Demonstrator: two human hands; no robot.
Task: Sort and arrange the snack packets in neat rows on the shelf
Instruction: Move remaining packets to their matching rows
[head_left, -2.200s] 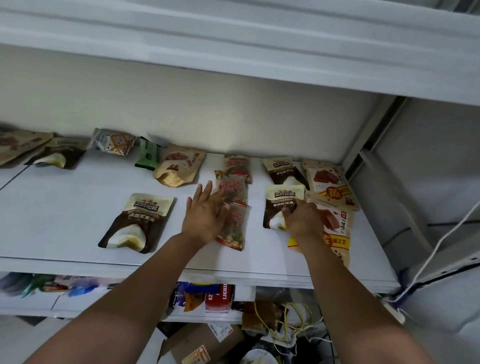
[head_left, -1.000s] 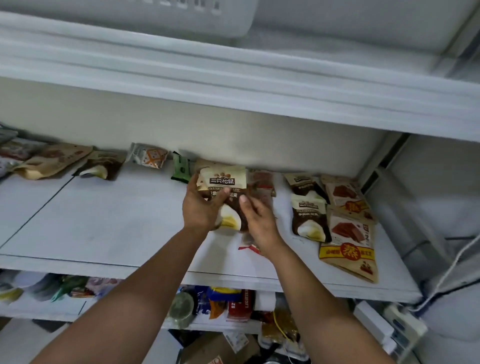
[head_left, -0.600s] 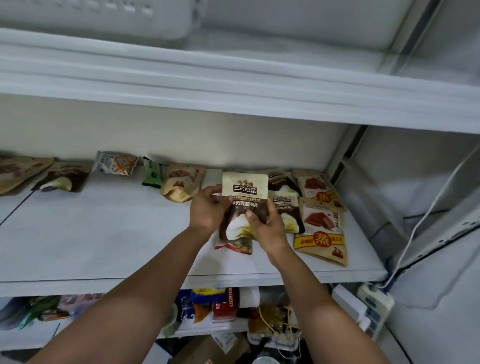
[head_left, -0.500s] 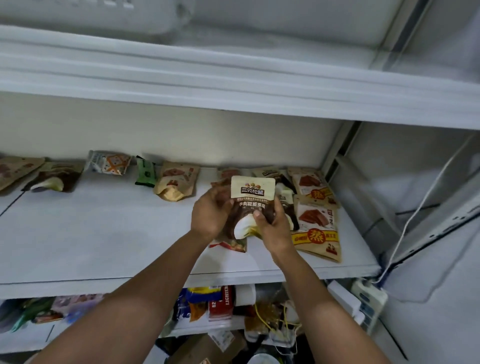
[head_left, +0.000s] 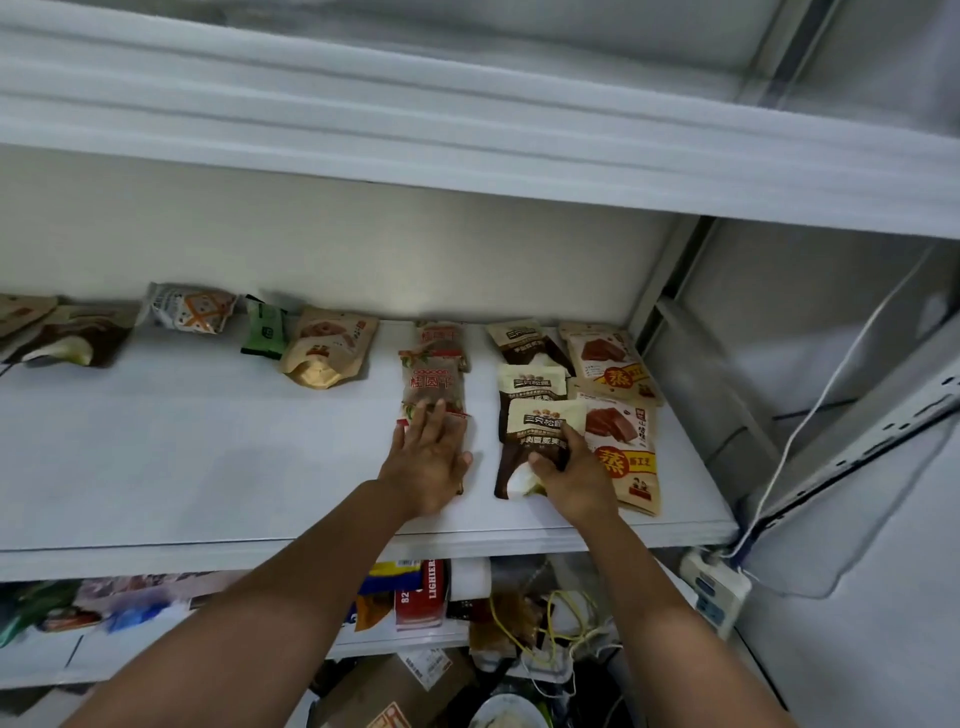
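Head view: right hand (head_left: 576, 478) grips lower end of brown-and-cream packet (head_left: 540, 426), fingers curled round it. Packet lies flat at front of its column on white shelf (head_left: 182, 467), overlapping matching packets (head_left: 530, 384) behind. Left hand (head_left: 428, 457) flat, fingers straight, presses front red-printed packet (head_left: 460, 428) of neighbouring column. Kraft packets (head_left: 623, 457) touch on right. Loose packets (head_left: 332, 345) along back wall, left.
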